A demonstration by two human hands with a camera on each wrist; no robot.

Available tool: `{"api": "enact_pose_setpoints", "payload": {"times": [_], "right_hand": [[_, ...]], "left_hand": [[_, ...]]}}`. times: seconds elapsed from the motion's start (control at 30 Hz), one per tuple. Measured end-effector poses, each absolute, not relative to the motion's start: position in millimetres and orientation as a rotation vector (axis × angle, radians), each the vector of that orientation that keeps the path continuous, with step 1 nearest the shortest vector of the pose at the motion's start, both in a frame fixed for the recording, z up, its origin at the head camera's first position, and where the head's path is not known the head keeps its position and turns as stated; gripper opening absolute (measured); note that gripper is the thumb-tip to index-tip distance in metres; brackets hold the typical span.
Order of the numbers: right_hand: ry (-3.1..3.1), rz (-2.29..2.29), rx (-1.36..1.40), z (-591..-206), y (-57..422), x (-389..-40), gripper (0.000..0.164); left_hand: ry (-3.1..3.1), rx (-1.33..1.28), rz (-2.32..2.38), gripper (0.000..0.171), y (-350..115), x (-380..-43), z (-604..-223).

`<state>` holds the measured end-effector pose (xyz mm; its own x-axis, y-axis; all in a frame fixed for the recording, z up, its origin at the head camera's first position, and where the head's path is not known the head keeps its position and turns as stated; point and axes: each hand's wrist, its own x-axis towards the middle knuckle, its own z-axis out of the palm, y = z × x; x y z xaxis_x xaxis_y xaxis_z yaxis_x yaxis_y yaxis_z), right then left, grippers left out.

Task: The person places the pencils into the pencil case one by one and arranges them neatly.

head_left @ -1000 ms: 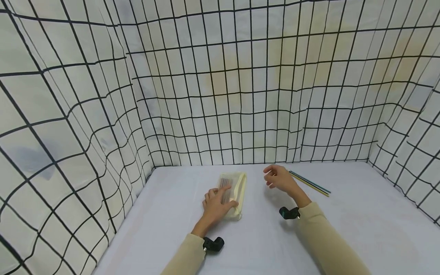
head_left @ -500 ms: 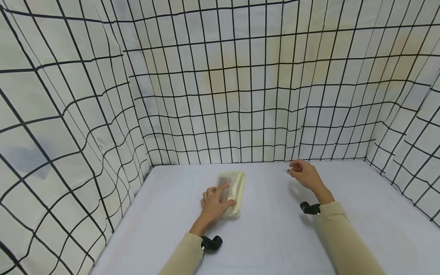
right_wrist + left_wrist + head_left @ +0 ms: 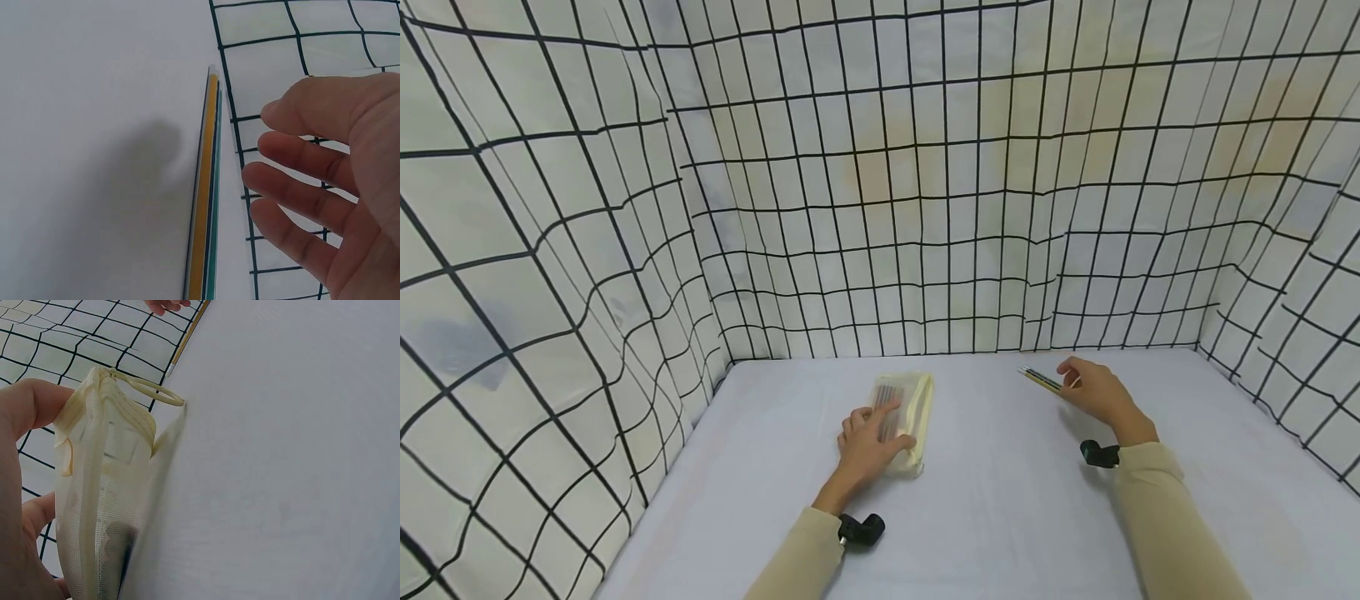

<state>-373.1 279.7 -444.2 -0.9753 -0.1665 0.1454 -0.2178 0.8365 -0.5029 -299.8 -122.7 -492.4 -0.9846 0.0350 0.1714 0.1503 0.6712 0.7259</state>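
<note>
In the head view my left hand [image 3: 871, 446] rests on a pale yellow mesh zip pouch [image 3: 917, 417], fingers spread across it and thumb at its right side. Several slim sticks show through the mesh. Seen from the left wrist, the pouch [image 3: 103, 481] has a zipper along it and a cord loop [image 3: 156, 392] at one end. My right hand [image 3: 1097, 390] is over a small bundle of pencils [image 3: 1039, 377] lying on the table. From the right wrist, those pencils [image 3: 203, 187] look yellow, teal and dark, side by side, with the loosely bent fingers apart from them.
A white cloth covers the table [image 3: 970, 517]. Behind and at both sides stand white walls [image 3: 850, 200] with black netting. Each wrist bears a small black camera, one on the left [image 3: 862, 530] and one on the right [image 3: 1101, 454].
My right hand moves rightward over the pencils; their pale ends, near its fingertips half a second ago, now lie uncovered on its left. The left hand stays on the pouch.
</note>
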Motion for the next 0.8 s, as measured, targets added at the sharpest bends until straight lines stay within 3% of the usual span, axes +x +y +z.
{"api": "enact_pose_setpoints", "payload": {"times": [0.8], "right_hand": [[-3.062, 0.746, 0.216, -452, 293, -371, 0.033]], "left_hand": [[-2.729, -0.166, -1.213, 0.071, -124, -301, -493]]}}
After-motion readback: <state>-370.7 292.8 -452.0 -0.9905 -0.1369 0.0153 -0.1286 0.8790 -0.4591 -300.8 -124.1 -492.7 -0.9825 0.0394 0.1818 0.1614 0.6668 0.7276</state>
